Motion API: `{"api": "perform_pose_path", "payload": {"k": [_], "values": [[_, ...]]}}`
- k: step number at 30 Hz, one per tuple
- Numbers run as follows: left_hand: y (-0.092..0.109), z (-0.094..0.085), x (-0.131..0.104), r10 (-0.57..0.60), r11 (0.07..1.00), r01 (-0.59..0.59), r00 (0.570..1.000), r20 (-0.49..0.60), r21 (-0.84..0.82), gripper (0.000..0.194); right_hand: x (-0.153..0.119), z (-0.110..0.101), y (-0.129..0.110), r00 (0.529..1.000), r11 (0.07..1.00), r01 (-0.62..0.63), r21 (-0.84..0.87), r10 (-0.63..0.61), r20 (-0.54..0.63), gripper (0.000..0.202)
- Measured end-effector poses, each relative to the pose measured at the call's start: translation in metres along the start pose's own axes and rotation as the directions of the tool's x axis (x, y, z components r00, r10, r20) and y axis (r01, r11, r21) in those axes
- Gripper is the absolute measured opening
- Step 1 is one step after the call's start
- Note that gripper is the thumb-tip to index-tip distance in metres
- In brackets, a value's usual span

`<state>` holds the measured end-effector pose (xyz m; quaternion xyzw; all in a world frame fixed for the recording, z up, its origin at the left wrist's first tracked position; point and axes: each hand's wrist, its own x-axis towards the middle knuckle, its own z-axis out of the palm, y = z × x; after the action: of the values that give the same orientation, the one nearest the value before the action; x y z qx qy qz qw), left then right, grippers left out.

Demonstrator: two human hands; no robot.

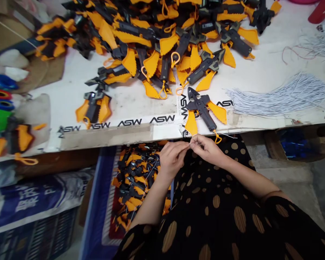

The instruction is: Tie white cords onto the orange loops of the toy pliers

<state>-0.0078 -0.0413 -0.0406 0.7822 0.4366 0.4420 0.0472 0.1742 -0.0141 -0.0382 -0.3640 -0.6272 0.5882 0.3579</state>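
Toy heap (pixel 165 39) on table (pixel 141 104) rear; wire bundle (pixel 278 97) right; nearest toy (pixel 205 113) at front edge; crate (pixel 94 216) below.

We saw a dark toy (pixel 203 111) lying aslant at the front of the worktop (pixel 141 103), pointed nose (pixel 192 93) away from us, serrated orange wings (pixel 217 112) splayed, its orange loop (pixel 216 135) overhanging the edge beside a thin white strand (pixel 229 136).

Black "ASW" marks (pixel 129 122) repeat along the white surface (pixel 135 104) mid-frame, 1 above small print (pixel 164 123) reading "Comfort Home"; the lower-left bag (pixel 43 198) bears blurred characters (pixel 27 199).
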Motion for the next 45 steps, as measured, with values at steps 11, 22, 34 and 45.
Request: {"api": "perform_pose_path", "payload": {"k": [11,22,34,45], "values": [[-0.001,-0.009,0.007,-0.342,0.899,0.397,0.9,0.272,-0.183,0.01,-0.003,-0.012,0.0,0.987,0.961,0.135,-0.241,-0.107,0.123,0.014],[-0.008,-0.007,-0.005,-0.47,0.753,0.547,0.836,0.282,-0.366,0.015,0.002,0.0,0.0,0.999,0.967,-0.047,-0.25,0.043,-0.023,0.02],[-0.021,-0.011,-0.004,0.055,0.995,-0.071,0.975,0.214,0.069,0.006,-0.002,0.003,-0.001,0.991,0.986,-0.134,-0.097,0.134,-0.01,0.021],[-0.024,-0.043,-0.003,-0.089,0.996,0.069,0.899,0.429,0.062,0.012,-0.02,-0.009,-0.001,0.984,0.891,0.155,-0.426,-0.179,-0.017,0.014]]}}
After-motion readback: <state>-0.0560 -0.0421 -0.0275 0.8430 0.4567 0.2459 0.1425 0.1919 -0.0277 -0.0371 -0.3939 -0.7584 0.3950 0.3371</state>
